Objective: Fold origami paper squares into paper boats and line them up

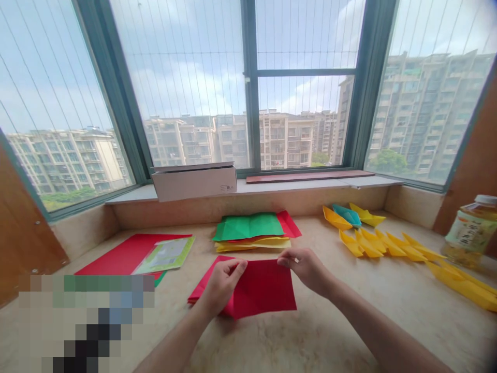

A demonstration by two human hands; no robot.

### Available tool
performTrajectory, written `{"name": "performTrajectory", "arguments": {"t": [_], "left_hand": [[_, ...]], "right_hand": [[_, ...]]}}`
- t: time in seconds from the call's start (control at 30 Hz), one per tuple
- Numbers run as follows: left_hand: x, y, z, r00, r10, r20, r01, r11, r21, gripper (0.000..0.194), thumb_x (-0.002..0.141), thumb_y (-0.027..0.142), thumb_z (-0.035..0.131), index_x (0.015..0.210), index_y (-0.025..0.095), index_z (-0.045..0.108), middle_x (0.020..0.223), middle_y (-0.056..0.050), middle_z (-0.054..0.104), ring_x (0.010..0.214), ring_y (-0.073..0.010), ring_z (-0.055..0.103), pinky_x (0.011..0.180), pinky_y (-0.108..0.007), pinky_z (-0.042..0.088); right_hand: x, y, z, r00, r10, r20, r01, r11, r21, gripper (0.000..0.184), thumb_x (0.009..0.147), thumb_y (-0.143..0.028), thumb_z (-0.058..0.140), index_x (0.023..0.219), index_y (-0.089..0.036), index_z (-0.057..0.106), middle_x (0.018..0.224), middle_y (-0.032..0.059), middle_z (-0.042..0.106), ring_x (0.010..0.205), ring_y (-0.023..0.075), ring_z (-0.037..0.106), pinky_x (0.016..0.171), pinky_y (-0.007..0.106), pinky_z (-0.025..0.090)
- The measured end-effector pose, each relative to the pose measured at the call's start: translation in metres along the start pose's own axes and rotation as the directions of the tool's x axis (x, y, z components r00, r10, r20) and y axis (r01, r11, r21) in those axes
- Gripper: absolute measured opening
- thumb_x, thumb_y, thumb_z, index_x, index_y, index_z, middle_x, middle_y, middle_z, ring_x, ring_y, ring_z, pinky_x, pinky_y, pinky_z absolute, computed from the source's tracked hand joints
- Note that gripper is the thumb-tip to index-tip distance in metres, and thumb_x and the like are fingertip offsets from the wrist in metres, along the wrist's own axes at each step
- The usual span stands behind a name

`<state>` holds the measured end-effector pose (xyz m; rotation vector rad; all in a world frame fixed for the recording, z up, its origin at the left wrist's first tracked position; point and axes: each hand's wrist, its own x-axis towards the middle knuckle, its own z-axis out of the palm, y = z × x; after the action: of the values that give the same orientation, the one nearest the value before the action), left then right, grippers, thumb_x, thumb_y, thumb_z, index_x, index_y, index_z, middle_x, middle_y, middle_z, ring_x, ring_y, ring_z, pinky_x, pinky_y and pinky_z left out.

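Observation:
A sheet of red paper (266, 290) is held up between my two hands, its lower edge hanging toward me. My left hand (225, 284) pinches its upper left part, with thumb and fingers closed. At the upper right corner my right hand (305, 267) pinches the same sheet. Behind and left of it lies more red paper (205, 280) on the counter, partly hidden by my left hand. Just beyond stands a pile of creased sheets, with green paper (250, 226) on top, yellow paper (252, 244) below and a red piece sticking out right.
Folded yellow paper boats (373, 243) and a blue one (347, 215) sit at the right, near a bottle (473, 228). Flat red sheets (124, 251) and a green-edged packet (171, 254) lie left. A white box (194, 184) rests on the sill. The lower left is pixelated.

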<state>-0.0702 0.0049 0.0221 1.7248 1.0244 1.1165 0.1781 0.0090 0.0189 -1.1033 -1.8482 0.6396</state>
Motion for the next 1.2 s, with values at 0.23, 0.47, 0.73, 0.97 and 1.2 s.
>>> {"name": "performTrajectory", "arguments": {"t": [0.23,0.47,0.73,0.97,1.2], "left_hand": [[0.0,0.006,0.002,0.998,0.039,-0.041,-0.037,0.998,0.056,0.045,0.089,0.048,0.058,0.057,0.016,0.055,0.055,0.003,0.046,0.057,-0.0119,0.039,0.055,-0.024,0.03],[-0.003,0.007,0.007,0.987,-0.126,0.105,0.152,0.942,-0.299,0.035,0.081,0.05,0.069,0.087,0.016,0.07,0.065,-0.001,0.065,0.061,-0.0163,0.059,0.063,-0.027,0.046],[0.002,0.005,0.005,0.97,-0.225,-0.091,0.146,0.841,-0.521,0.038,0.077,0.045,0.075,0.102,0.016,0.069,0.08,-0.006,0.075,0.069,-0.02,0.07,0.063,-0.03,0.054],[-0.001,0.009,0.009,0.975,-0.211,-0.064,0.127,0.773,-0.621,0.038,0.081,0.039,0.072,0.112,0.018,0.065,0.096,-0.008,0.075,0.08,-0.0216,0.072,0.069,-0.032,0.056],[-0.007,0.018,0.013,0.978,-0.204,0.052,0.206,0.875,-0.438,0.034,0.078,0.033,0.075,0.104,0.012,0.069,0.084,-0.009,0.074,0.065,-0.017,0.068,0.057,-0.024,0.051]], "right_hand": [[0.0,0.001,-0.007,1.0,0.03,0.003,-0.03,0.999,0.018,0.026,0.09,-0.04,0.06,0.078,-0.02,0.072,0.075,0.0029,0.073,0.073,0.0202,0.063,0.07,0.032,0.047],[0.001,0.005,-0.005,0.998,0.059,-0.022,-0.055,0.988,0.142,0.034,0.089,-0.048,0.06,0.081,-0.017,0.07,0.079,0.0047,0.071,0.075,0.0199,0.063,0.07,0.032,0.048],[-0.008,0.001,-0.002,0.998,-0.05,0.045,0.032,0.942,0.334,0.042,0.093,-0.027,0.049,0.135,-0.028,0.049,0.105,0.0059,0.065,0.081,0.0165,0.063,0.072,0.032,0.054],[-0.011,-0.006,-0.004,0.968,-0.171,0.184,0.152,0.982,0.113,0.03,0.089,-0.031,0.063,0.118,-0.025,0.068,0.112,0.0085,0.066,0.102,0.0225,0.062,0.086,0.036,0.053],[-0.003,-0.003,-0.002,0.996,-0.022,-0.083,0.047,0.948,0.314,0.03,0.088,-0.046,0.066,0.078,-0.019,0.071,0.073,0.0055,0.071,0.073,0.02,0.065,0.068,0.033,0.053]]}}
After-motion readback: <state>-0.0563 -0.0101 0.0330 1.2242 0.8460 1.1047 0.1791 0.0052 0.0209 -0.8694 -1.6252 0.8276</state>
